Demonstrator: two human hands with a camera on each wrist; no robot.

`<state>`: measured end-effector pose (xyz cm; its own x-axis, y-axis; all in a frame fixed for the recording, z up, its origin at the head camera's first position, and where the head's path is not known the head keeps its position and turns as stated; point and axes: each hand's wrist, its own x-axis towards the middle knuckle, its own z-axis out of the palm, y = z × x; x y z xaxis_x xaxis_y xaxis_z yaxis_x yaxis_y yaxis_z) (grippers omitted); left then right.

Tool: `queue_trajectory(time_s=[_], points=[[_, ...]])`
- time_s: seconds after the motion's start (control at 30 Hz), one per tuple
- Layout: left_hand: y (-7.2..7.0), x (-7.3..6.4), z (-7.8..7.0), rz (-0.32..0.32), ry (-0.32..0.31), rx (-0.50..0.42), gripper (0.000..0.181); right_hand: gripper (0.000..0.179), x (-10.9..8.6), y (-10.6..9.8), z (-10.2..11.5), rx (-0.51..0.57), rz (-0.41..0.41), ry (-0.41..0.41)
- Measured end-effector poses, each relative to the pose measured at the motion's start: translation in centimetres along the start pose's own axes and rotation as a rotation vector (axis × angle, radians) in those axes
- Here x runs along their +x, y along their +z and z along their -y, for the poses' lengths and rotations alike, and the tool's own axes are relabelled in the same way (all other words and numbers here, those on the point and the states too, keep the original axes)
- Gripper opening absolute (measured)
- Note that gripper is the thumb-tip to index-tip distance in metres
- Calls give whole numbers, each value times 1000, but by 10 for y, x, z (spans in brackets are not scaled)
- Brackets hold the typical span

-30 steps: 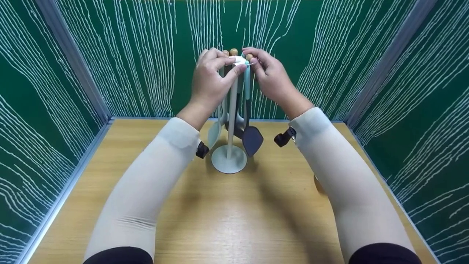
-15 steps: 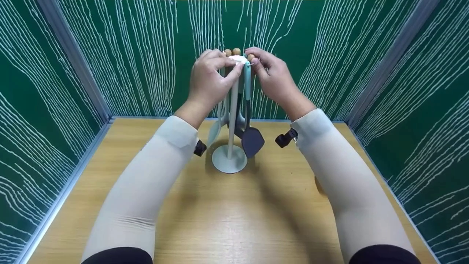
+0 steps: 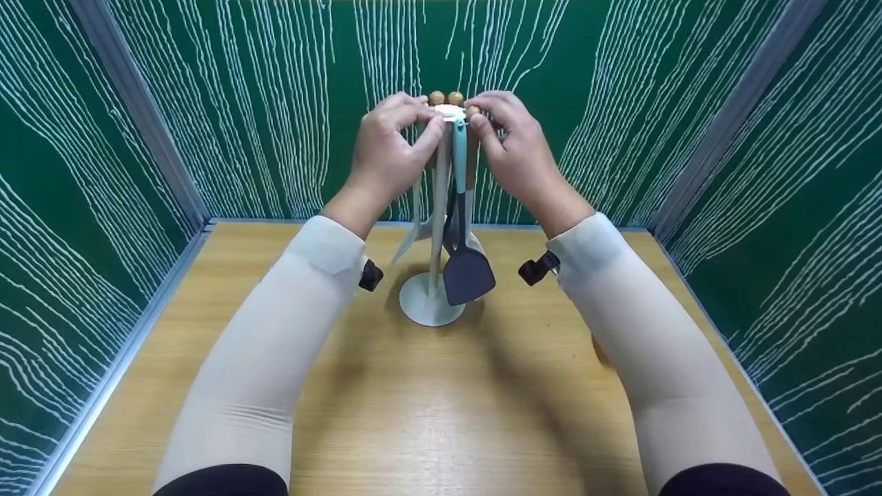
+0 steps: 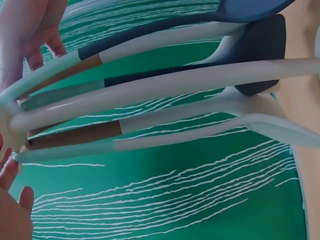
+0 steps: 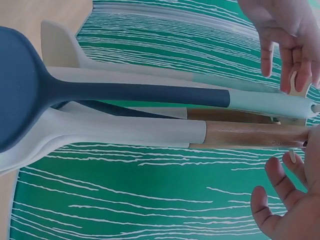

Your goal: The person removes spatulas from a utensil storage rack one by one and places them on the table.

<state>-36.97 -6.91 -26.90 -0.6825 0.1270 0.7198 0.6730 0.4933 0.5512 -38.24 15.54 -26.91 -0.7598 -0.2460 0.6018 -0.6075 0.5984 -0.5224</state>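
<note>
A pale utensil stand (image 3: 433, 310) with a round base and upright pole stands on the table, several kitchen utensils hanging from its white top (image 3: 451, 111). In front hangs a dark turner (image 3: 470, 277) with a mint handle. My left hand (image 3: 391, 148) pinches the left edge of the top between thumb and fingers. On the other side, my right hand (image 3: 518, 143) has thumb and index finger around the wooden ball end of a utensil with a wooden handle (image 5: 250, 134). A mint-handled utensil (image 4: 65, 153) hangs beside the left fingers. Both hands partly hide the hooks.
The wooden table (image 3: 441, 413) is bounded by green walls (image 3: 275, 83) with white wavy lines, close behind the stand. A brown object (image 3: 601, 350) lies at the right, mostly hidden by the right sleeve.
The stand's top has turned with its utensils: the ball ends at the back moved right, the dark turner in front swung left and nearer. My left hand shifted slightly left.
</note>
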Motion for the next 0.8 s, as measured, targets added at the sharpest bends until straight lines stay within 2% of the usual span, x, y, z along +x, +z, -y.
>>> queue_trajectory(time_s=[0.23, 0.63, 0.8], points=[[-2, 1, 2, 32, -6, 0, 27, 39, -4, 2, 3, -20, -19, -4], [-1, 1, 9, 34, 37, -18, 33, 43, -11, 5, 10, -90, -77, -14], [-1, 2, 10, 75, 27, -21, 33, 45, -13, 7, 9, -117, -100, -27]])
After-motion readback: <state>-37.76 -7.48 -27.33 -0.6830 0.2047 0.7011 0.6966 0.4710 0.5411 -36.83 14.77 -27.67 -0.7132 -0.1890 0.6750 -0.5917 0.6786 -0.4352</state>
